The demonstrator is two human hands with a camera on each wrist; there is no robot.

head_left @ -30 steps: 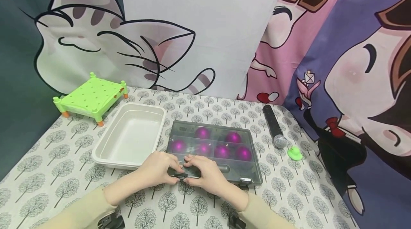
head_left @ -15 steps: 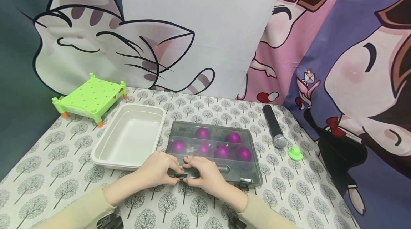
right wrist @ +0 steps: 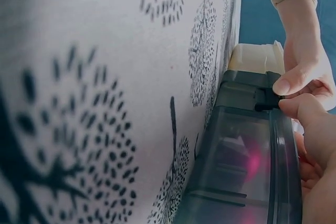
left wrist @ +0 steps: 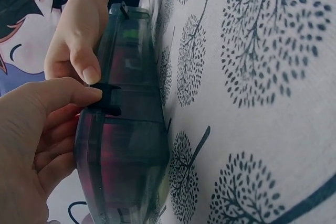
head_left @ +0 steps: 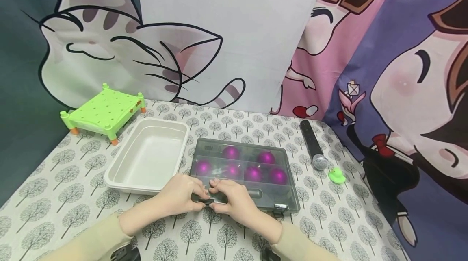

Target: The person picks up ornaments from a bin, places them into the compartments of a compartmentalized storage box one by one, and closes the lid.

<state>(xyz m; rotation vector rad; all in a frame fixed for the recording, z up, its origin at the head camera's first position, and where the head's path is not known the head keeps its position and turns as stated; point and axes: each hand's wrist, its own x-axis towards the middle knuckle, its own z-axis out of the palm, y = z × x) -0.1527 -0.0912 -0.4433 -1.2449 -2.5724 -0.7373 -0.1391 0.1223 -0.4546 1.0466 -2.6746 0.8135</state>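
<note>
A grey see-through storage box (head_left: 270, 196) lies on the table with its lid down and several bright purple balls (head_left: 266, 157) in its compartments. My left hand (head_left: 183, 194) and right hand (head_left: 234, 200) meet at the left latch on its front edge. In the left wrist view, both thumbs press that black latch (left wrist: 108, 99), while the other fingers curl over the lid's edge. From the right wrist view, the thumbs touch the latch from either side. Another black latch (head_left: 279, 210), at the front right, sticks out from the box.
Left of the box stands a white plastic tray (head_left: 120, 163), with a green toy bed-like stand (head_left: 106, 108) behind it. On the right lie a black microphone (head_left: 310, 141) and a green toy duck (head_left: 336, 175). Printed curtains (head_left: 234, 29) hang behind the tree-patterned tablecloth (head_left: 73, 188).
Hardly anything differs. Both hands stay at the left latch, with only a slight shift of the thumbs, and the box keeps its place.
</note>
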